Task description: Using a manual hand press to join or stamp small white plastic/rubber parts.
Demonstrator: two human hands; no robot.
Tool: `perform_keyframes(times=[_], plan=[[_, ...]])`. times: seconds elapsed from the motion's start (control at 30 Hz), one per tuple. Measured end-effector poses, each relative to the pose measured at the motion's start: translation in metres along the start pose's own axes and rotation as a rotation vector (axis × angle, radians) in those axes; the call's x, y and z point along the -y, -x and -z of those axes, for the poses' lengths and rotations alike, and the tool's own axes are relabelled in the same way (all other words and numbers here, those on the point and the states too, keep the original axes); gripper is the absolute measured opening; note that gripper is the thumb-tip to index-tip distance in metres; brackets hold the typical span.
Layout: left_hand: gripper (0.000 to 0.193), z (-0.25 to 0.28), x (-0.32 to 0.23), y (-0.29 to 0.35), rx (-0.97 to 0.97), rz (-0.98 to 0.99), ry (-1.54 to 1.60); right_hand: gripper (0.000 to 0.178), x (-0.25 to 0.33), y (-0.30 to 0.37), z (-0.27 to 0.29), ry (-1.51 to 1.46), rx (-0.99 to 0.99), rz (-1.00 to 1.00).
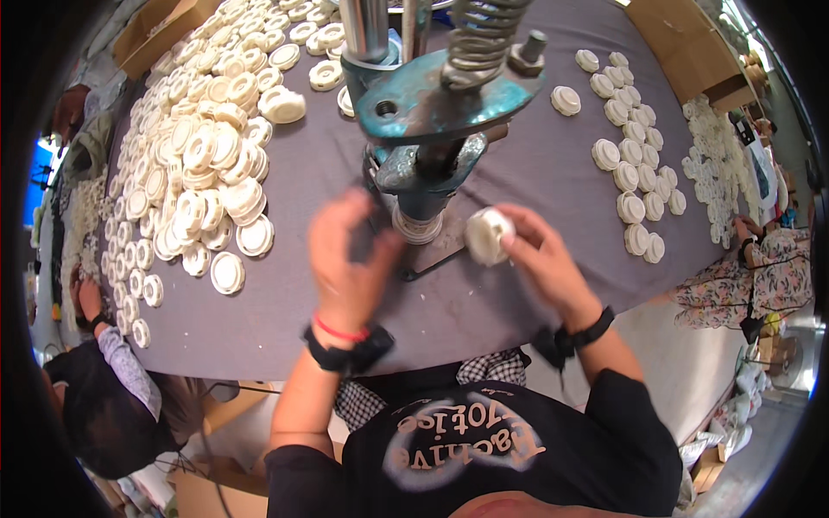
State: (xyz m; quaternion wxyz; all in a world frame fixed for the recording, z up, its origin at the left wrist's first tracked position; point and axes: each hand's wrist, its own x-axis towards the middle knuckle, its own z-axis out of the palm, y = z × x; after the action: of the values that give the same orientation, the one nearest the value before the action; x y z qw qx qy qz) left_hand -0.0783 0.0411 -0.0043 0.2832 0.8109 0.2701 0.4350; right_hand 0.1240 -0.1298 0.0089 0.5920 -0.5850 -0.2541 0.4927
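Observation:
My right hand (548,259) pinches a round cream-white plastic cap (488,237) to the right of the press head, above the cloth. Blurred by motion, my left hand (347,255) hovers just left of the press head with thumb and fingers apart; I see nothing held in it. The teal metal press (432,108) stands upright in front of me, with a coil spring on top. Under its lower end sits another cream-white round part (418,226), largely covered by the press head. A thin black bar (436,266) lies at the press foot.
A large heap of cream-white round parts (203,164) covers the table's left side. Several caps (635,154) stand in rows at the right, beside small translucent pieces (712,164). Cardboard boxes (691,52) stand at the far corners. Other people (747,281) sit at both sides.

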Motion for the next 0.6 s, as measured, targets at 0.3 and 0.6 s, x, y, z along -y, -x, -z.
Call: perform_keyframes(times=[0.3, 0.6], plan=[[0.074, -0.031, -0.033, 0.026, 0.056, 0.187, -0.02, 0.05, -0.003, -0.009, -0.072, -0.303, -0.012, -0.214], [0.081, -0.043, 0.0, 0.004, 0.176, 0.158, -0.013, 0.051, -0.009, -0.033, -0.064, 0.042, -0.043, -0.043]])
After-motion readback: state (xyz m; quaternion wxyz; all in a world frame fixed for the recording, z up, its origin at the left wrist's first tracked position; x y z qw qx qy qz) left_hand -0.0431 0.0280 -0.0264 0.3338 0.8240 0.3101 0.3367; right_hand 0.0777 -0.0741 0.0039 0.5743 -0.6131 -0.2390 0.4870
